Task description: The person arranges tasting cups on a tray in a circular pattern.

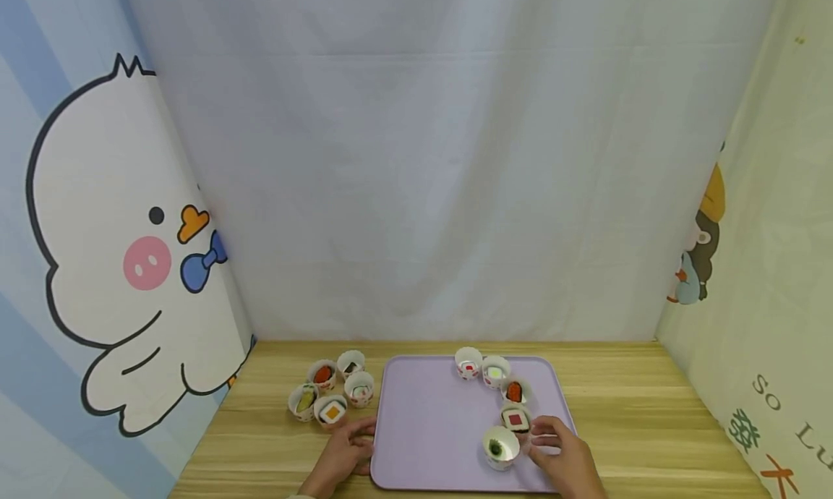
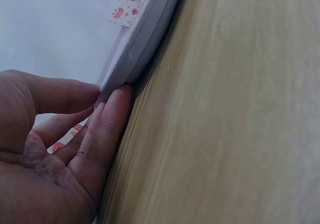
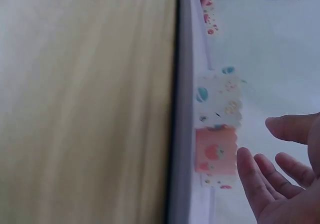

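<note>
A lilac tray [image 1: 426, 419] lies on the wooden table. My left hand [image 1: 345, 452] pinches its left rim; in the left wrist view the thumb [image 2: 70, 94] is on the rim and the fingers reach beneath it. Over the tray's right side is my right hand [image 1: 565, 455], its fingers apart and holding nothing. Closest to it are a paper cup with dark green food [image 1: 501, 459] and a pink paper cup with a red-centred square sushi piece [image 1: 516, 418]. In the right wrist view the pink cup [image 3: 216, 151] appears just beyond the fingertips.
Farther back on the tray stand a cup with orange-red topping [image 1: 515, 392] and two white cups, one with a yellow-green centre [image 1: 496, 373]. Left of the tray, several filled cups [image 1: 330, 411] cluster near my left hand. A pale curtain [image 1: 449, 195] hangs behind the table.
</note>
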A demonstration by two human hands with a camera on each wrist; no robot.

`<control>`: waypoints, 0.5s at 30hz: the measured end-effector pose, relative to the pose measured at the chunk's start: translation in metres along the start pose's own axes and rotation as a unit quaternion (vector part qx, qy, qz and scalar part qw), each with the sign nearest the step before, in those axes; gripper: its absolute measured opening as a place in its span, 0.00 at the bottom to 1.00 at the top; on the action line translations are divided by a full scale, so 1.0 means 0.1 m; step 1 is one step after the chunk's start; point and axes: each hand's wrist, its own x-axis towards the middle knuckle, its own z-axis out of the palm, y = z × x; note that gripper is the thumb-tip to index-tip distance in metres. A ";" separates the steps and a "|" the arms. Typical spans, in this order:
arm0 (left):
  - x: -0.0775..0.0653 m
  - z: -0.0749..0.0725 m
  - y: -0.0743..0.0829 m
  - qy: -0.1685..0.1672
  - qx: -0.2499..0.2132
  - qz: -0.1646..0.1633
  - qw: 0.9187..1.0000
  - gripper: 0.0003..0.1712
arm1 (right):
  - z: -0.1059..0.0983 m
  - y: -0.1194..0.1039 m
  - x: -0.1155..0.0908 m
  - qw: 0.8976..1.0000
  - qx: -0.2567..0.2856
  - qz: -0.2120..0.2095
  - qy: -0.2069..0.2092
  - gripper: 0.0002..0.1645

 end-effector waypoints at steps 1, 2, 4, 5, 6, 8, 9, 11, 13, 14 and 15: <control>0.00 0.00 0.00 0.000 0.000 -0.001 1.000 0.33 | -0.03 -0.02 0.02 1.000 -0.003 -0.002 0.004 0.23; 0.01 0.00 0.00 0.001 0.000 -0.002 1.000 0.33 | -0.07 -0.03 0.04 1.000 -0.009 -0.009 0.008 0.23; 0.01 0.00 -0.01 0.001 0.001 -0.005 1.000 0.33 | -0.13 -0.04 0.08 0.999 -0.019 -0.019 0.020 0.22; 0.01 0.00 -0.01 0.001 0.001 -0.005 1.000 0.33 | -0.16 -0.04 0.10 0.999 -0.022 -0.024 0.025 0.22; 0.01 0.00 -0.01 0.002 0.001 -0.005 1.000 0.33 | -0.20 -0.04 0.12 0.999 -0.027 -0.026 0.027 0.23; 0.01 0.00 -0.01 0.002 0.000 -0.005 1.000 0.33 | -0.27 -0.05 0.16 0.999 -0.034 -0.025 0.030 0.23; 0.01 0.00 -0.01 0.001 0.000 -0.005 1.000 0.33 | -0.31 -0.05 0.18 0.999 -0.035 -0.023 0.028 0.24; 0.00 0.00 0.00 0.001 0.000 -0.006 1.000 0.33 | -0.38 -0.05 0.21 0.999 -0.041 -0.020 0.023 0.24; 0.00 0.00 0.01 0.001 -0.001 -0.007 1.000 0.33 | -0.44 -0.04 0.24 0.998 -0.047 -0.023 0.017 0.25; -0.01 0.00 0.02 0.001 -0.002 -0.007 1.000 0.33 | -0.47 -0.03 0.26 0.999 -0.046 -0.025 0.015 0.26; -0.01 0.00 0.02 0.001 -0.002 -0.007 1.000 0.33 | -0.49 -0.02 0.28 0.999 -0.045 -0.026 0.013 0.26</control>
